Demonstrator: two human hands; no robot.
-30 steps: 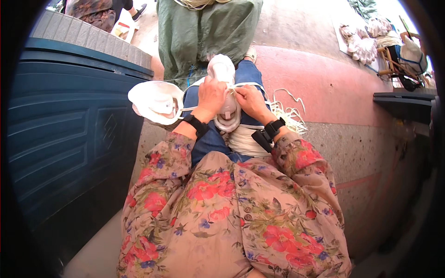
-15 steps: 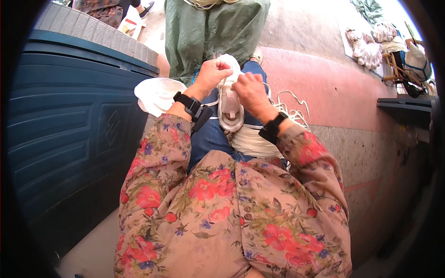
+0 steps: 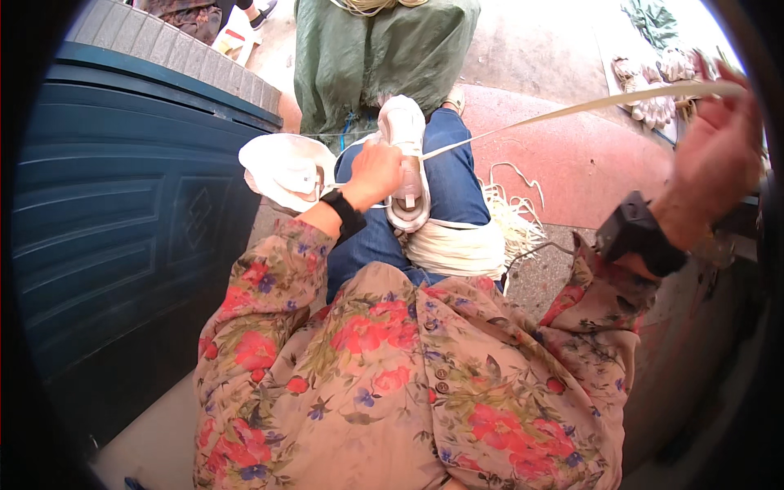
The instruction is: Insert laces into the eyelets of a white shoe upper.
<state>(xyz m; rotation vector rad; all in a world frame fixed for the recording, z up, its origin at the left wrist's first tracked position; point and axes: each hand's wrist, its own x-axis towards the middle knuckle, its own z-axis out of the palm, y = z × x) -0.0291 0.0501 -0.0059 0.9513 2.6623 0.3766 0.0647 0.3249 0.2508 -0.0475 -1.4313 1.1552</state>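
A white shoe (image 3: 403, 118) rests lengthwise across my jeans, its toe pointing away from me. My left hand (image 3: 378, 170) is closed at the shoe's left side, over the lacing area; its fingertips are partly hidden. From the shoe a cream shoelace (image 3: 572, 109) runs taut up to the far right. My right hand (image 3: 719, 151), raised and somewhat blurred near the picture's edge, grips that lace. A tied bundle of cream laces (image 3: 457, 250) lies on my lap by the heel, with loose laces (image 3: 516, 222) hanging to its right.
A rounded white item (image 3: 273, 163) sits left of my knee. Beyond my knees stands a green sack (image 3: 384, 69). Blue panelled furniture (image 3: 122, 196) lines the left side. Several white shoes (image 3: 645, 86) lie at the far right. Another person's foot (image 3: 263, 15) shows at the top left.
My right hand has swung from the shoe out to the far right, drawing the lace taut. My left hand has come down from the toe end onto the shoe's left side.
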